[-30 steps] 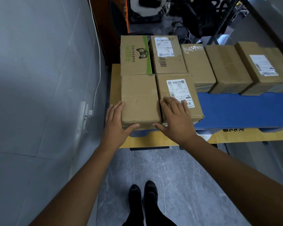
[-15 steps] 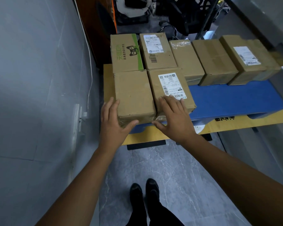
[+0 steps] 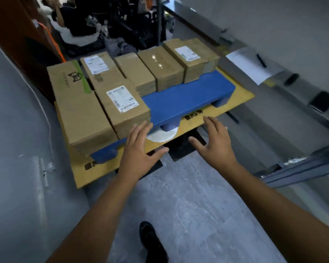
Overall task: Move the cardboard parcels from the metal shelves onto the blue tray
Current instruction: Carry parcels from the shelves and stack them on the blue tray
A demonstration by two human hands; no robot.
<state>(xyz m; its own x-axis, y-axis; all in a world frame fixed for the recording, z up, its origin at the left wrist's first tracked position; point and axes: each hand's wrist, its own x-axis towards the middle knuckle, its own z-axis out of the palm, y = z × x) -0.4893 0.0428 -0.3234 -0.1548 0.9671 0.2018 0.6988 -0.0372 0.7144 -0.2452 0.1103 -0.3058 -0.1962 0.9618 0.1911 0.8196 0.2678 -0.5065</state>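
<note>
Several cardboard parcels stand on the blue tray. A plain parcel and a labelled parcel fill the tray's near left end. Behind them a row runs from a green-striped parcel to a labelled one at the far right. My left hand hovers open just in front of the labelled near parcel, holding nothing. My right hand is open too, off to the right over the tray's front edge. The metal shelves show at the right.
The tray sits on a yellow board raised off the grey floor. A wall with a white cable closes the left side. Dark clutter stands behind the tray. A white sheet with a pen lies on a surface at the right. My shoe is below.
Both hands have come off the two near parcels and drawn back to the right, open. The view has swung and tilted to the right.
</note>
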